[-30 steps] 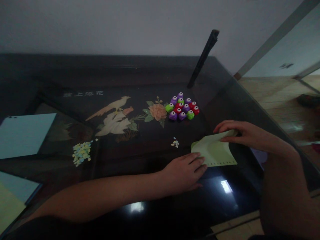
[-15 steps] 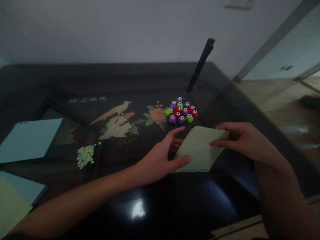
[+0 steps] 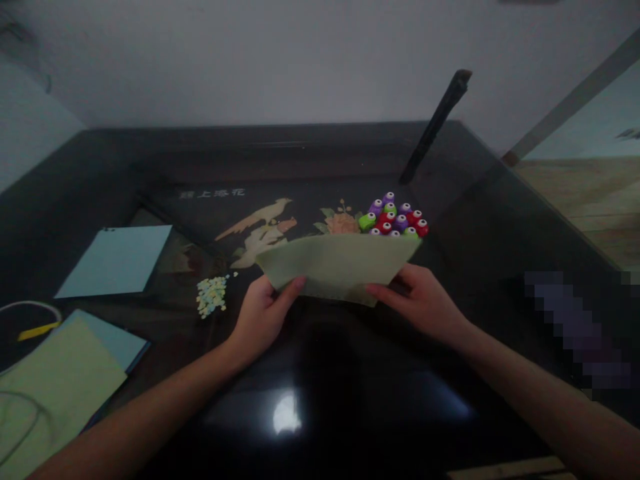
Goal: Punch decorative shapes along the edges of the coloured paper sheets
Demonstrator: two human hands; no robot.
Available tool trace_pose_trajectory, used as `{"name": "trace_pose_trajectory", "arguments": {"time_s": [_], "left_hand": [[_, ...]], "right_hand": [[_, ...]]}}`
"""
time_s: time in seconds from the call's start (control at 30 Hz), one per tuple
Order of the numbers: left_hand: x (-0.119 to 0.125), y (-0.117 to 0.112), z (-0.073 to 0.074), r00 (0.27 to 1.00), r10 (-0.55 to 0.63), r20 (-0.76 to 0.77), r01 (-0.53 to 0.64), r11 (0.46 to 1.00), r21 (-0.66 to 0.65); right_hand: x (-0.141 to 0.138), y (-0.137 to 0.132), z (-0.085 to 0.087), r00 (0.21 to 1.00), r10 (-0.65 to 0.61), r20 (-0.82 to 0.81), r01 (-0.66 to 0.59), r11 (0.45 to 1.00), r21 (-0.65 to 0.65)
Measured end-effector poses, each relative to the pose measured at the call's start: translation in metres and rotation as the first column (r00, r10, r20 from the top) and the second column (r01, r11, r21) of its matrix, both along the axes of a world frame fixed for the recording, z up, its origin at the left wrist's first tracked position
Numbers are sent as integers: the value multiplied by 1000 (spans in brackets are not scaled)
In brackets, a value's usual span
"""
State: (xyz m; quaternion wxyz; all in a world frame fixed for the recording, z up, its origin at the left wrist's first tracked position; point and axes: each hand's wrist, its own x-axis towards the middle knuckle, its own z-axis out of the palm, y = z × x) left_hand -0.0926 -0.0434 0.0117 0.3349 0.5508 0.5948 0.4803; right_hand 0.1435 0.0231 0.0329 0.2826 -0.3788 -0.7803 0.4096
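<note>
Both my hands hold a pale green sheet of paper (image 3: pixel 340 263) up above the dark glossy table (image 3: pixel 325 373). My left hand (image 3: pixel 263 313) pinches its lower left edge, thumb on top. On the lower right edge my right hand (image 3: pixel 425 300) grips the sheet the same way. Just behind the sheet lies a cluster of small purple, green and red paper punches (image 3: pixel 395 217), partly hidden by the paper's top edge. A little heap of punched paper bits (image 3: pixel 211 295) lies to the left of my left hand.
A light blue sheet (image 3: pixel 117 260) lies at the left. Green and blue sheets (image 3: pixel 55 383) are stacked at the front left corner, beside a thin cord. A black stand (image 3: pixel 435 127) leans up at the back right. The tabletop bears a bird and flower picture (image 3: pixel 260 227).
The green sheet has been lifted off the table at the right and brought to the middle, now held up by both hands. The view has swung to the left.
</note>
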Motion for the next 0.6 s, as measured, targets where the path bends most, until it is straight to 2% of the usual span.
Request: {"name": "trace_pose_trajectory", "arguments": {"time_s": [0.1,0.17,0.33,0.43,0.6], "left_hand": [[-4,-4,-10,999,45,-10,-46,999,-16],[-6,-4,-14,999,43,0,-43,999,-24],[-5,-3,-14,996,21,92,-29,997,78],[-4,-3,-15,996,13,94,-28,987,157],[-3,-3,-27,991,35,129,-58,982,181]], "right_hand": [[-11,-5,-10,995,-5,102,-22,965,260],[-15,-5,-15,992,-1,129,-43,942,334],[-15,-1,-21,983,20,181,-85,929,360],[-14,0,-23,975,34,220,-110,933,343],[-15,1,-27,969,67,239,-149,928,341]]}}
